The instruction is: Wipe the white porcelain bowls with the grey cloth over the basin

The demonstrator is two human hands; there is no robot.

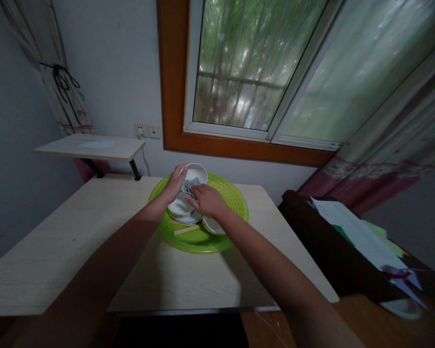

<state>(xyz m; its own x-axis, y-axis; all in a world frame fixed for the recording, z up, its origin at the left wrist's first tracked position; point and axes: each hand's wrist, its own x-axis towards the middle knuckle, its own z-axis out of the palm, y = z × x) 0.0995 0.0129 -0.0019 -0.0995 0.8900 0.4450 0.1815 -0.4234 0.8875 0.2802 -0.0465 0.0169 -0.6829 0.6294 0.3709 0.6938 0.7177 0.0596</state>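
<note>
My left hand grips the rim of a white bowl, which is tilted with its inside facing me. In my right hand is a grey-blue cloth, pressed against the inside of that bowl. Below them, a second white bowl rests on a white plate. Another white bowl sits to the right, partly hidden under my right wrist. Light wooden chopsticks lie in front of the plate. All of these are on or above a round green tray.
The tray stands on a pale wooden table. A small raised shelf is at the back left. Behind are a wall with sockets and a barred window. Papers lie on a dark brown surface at the right.
</note>
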